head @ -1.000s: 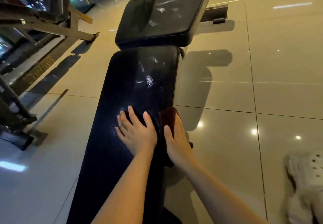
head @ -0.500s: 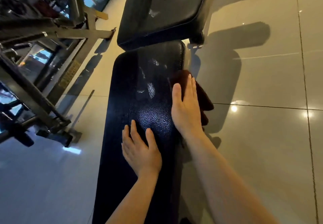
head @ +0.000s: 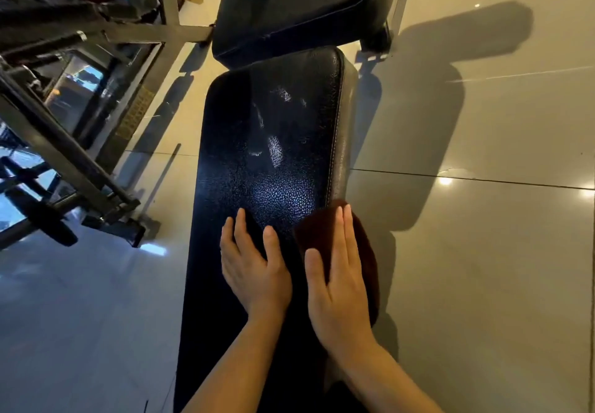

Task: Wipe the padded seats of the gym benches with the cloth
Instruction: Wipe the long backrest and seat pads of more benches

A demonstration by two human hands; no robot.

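**Both hands flat on bench pad, cloth at right edge**

Bench [head: 264,167]: long black padded seat, textured leather look, white stitching down its right seam. Long axis runs from the bottom of the view up and away from the person, tilting slightly right toward the far end. Scuffed pale patches near the middle of the pad. Far end rounded, sitting just under a second pad [head: 306,3], black, raised and angled, set in line with the first.

Cloth [head: 322,229]: dark brown, lying at the right edge of the bench, near end of the pad. Part rests on the top surface, part hangs over the right side. Its long axis follows the bench's.

Right hand [head: 338,287]: laid flat on the cloth, fingers [head: 343,229] straight and close together, pointing up the bench; thumb spread to the left. Pressing, not gripping.

Left hand [head: 254,271]: flat on bare pad just beside the right hand, fingers extended and slightly spread, pointing the same way. Holds nothing.

Surroundings: glossy tiled floor [head: 483,251] with lamp reflections and the bench's shadow to the right. Metal gym frame [head: 80,142] stands left of the bench, well apart.
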